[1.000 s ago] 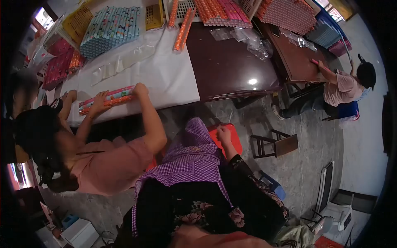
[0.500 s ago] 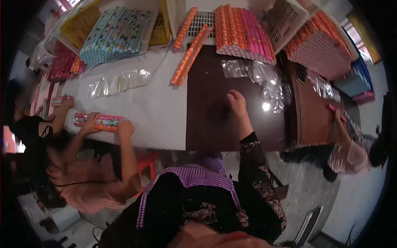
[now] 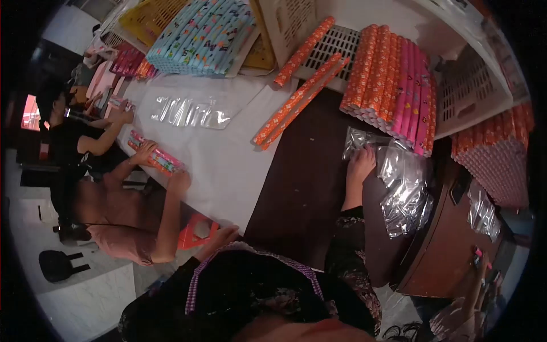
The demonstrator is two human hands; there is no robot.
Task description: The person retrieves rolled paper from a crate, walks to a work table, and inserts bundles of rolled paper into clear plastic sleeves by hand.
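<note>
My right hand (image 3: 361, 166) reaches over the dark tabletop with its fingertips on a clear plastic bag (image 3: 354, 140), at the left end of a pile of clear bags (image 3: 403, 182). Whether the fingers grip the film cannot be made out. Low at the table's front edge is my left hand (image 3: 224, 236), small and partly dim, its fingers hard to tell apart. Loose orange patterned rolls (image 3: 299, 101) lie between the white cover and the dark wood. Behind the bags, orange rolls (image 3: 370, 74) and pink rolls (image 3: 411, 91) are stacked.
At left, a co-worker's hands (image 3: 146, 153) hold a bundle of wrapped rolls (image 3: 159, 159). Flat clear bags (image 3: 191, 113) lie on the white cover (image 3: 222, 165). Blue rolls (image 3: 199, 43) fill a yellow crate (image 3: 139, 23). Another person (image 3: 456, 325) works at lower right.
My right hand has moved forward and right from above the bare tabletop onto the bags. My left hand has come into view. The camera view has turned and moved closer to the table.
</note>
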